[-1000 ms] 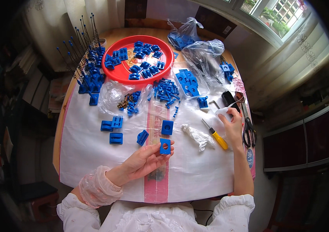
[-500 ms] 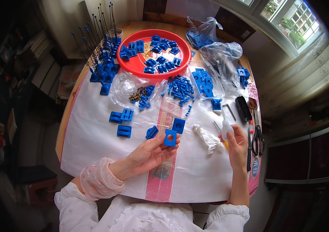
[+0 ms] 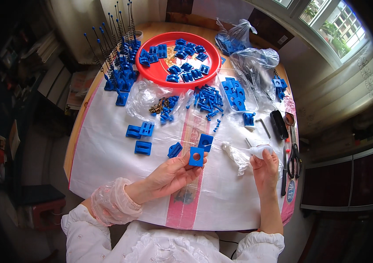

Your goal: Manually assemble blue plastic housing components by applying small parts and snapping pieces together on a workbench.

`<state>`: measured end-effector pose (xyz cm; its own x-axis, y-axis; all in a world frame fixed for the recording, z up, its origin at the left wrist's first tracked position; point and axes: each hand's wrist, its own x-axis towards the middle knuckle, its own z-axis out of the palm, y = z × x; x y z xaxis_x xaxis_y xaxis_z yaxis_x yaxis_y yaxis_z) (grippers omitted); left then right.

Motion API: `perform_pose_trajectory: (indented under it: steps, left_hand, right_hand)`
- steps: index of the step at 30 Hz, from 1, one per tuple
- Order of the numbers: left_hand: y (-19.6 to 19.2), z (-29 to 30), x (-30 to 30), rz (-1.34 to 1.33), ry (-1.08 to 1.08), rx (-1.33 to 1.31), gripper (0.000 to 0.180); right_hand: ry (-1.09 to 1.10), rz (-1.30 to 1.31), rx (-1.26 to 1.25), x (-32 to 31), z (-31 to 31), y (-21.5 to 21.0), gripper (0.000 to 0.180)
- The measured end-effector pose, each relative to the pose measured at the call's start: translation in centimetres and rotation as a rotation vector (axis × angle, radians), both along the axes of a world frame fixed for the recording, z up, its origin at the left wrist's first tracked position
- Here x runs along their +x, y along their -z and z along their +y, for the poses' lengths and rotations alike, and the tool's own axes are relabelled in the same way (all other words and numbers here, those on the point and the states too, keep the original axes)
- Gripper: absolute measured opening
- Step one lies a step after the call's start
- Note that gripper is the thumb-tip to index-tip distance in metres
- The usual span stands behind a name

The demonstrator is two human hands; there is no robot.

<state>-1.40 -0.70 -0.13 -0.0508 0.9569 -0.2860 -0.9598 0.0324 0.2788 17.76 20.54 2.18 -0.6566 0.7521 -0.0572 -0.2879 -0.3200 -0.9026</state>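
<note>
My left hand is closed on a flat blue plastic plate with a round hole, pinched at its lower left edge between thumb and fingers. Just beyond it a similar blue plate with a hole lies on the white sheet, and left of that is a ridged blue piece. My right hand grips a small white squeeze bottle with a thin nozzle. The bottle lies nearly level, its nozzle toward the left, over a crumpled white tissue. A gap separates the bottle from the held plate.
A red round tray of blue parts stands at the back. Springs on blue bases rise far left. Several blue pins lie mid-table beside a clear bag. Scissors and a black case line the right edge.
The squeeze bottle has tipped from nozzle-up to nearly level, nozzle now toward the left. The left hand still holds the plate, slightly farther right in the picture; the whole view has shifted a little.
</note>
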Motion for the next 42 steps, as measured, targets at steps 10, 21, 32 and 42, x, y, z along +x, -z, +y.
perform_pose_trajectory:
  steps: [10, 21, 32, 42]
  left_hand:
    - [-0.2, -0.1, 0.2, 0.005, 0.028, 0.027, 0.047]
    - [0.5, -0.1, 0.3, 0.019, 0.071, 0.044, 0.046]
    - [0.5, -0.2, 0.2, -0.002, 0.090, 0.038, 0.045]
    - [-0.4, -0.2, 0.4, 0.032, 0.075, -0.012, 0.044]
  right_hand:
    - [0.053, -0.036, 0.155, -0.1, -1.1, -0.3, 0.021]
    - [0.117, -0.044, 0.320, -0.1, -2.2, -0.7, 0.024]
    - [0.132, -0.050, 0.356, -0.1, -2.2, -0.8, 0.022]
    - [0.136, -0.063, 0.367, -0.2, -2.2, -0.7, 0.022]
